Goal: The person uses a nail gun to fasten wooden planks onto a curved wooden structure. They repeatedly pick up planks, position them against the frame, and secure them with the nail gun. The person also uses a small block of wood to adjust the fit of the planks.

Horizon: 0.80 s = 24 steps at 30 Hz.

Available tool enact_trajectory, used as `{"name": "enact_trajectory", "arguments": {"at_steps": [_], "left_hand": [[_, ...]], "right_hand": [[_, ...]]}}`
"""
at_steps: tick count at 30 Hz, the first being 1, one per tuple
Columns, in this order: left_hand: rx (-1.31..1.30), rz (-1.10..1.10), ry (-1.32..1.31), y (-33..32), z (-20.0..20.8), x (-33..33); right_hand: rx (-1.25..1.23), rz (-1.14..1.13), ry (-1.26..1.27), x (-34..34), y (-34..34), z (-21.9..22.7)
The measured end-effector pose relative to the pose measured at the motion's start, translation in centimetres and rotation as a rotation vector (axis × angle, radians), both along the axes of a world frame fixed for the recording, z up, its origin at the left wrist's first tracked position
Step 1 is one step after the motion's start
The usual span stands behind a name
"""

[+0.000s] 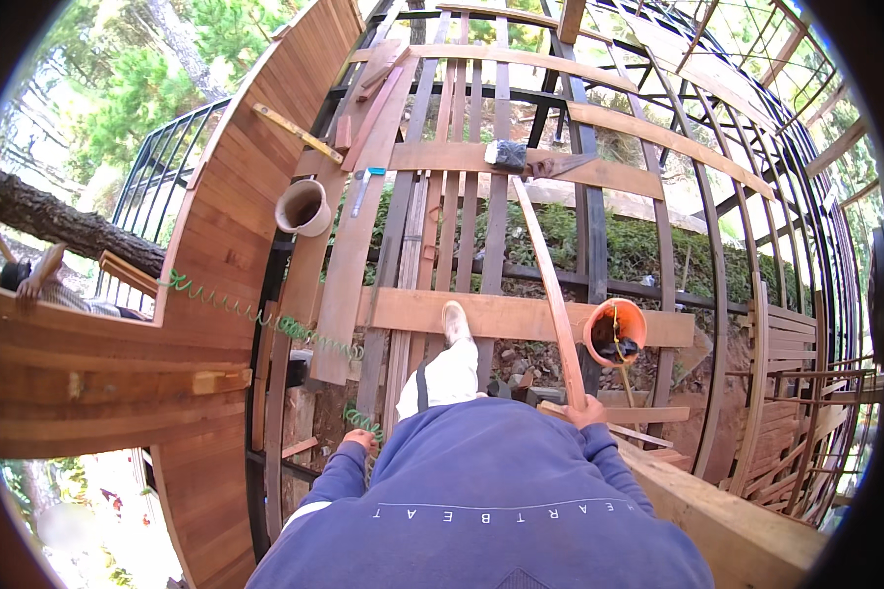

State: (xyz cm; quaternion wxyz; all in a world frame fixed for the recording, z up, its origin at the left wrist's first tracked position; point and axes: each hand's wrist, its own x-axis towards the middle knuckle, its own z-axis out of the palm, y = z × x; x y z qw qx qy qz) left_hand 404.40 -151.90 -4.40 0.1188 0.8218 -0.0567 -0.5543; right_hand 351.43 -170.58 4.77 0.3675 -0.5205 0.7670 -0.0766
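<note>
My right hand (589, 412) is closed around the near end of a long, narrow wooden board (548, 270). The board slants away and slightly left across the open framing, its far end near a dark-and-white bundle (506, 155). Low at my left side, my left hand (360, 439) has its fingers curled, with nothing visible in it. A green coiled hose (363, 420) hangs just beyond that hand. Just right of the long board stands an orange bucket (616, 332) with dark items and a yellow cord in it. One light shoe (455, 322) rests on a crosswise plank (422, 310).
Gaps between the dark beams (596, 245) show plants and soil below. A wood-clad wall (231, 206) rises on the left, with a yellow level (298, 133) by it. A pale bucket (304, 208) stands on planks. Another person's hand (37, 280) shows at far left.
</note>
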Motion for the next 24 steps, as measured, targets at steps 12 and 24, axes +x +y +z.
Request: {"name": "enact_trajectory", "arguments": {"at_steps": [12,24], "left_hand": [[-0.328,0.109,0.011,-35.8,-2.7,8.9],[-0.521,0.07,0.098,-66.9,0.3,10.6]], "right_hand": [[-0.068,0.007,0.069,5.9,-26.0,1.4],[-0.076,0.053,-0.026,8.2,-47.7,-2.9]]}}
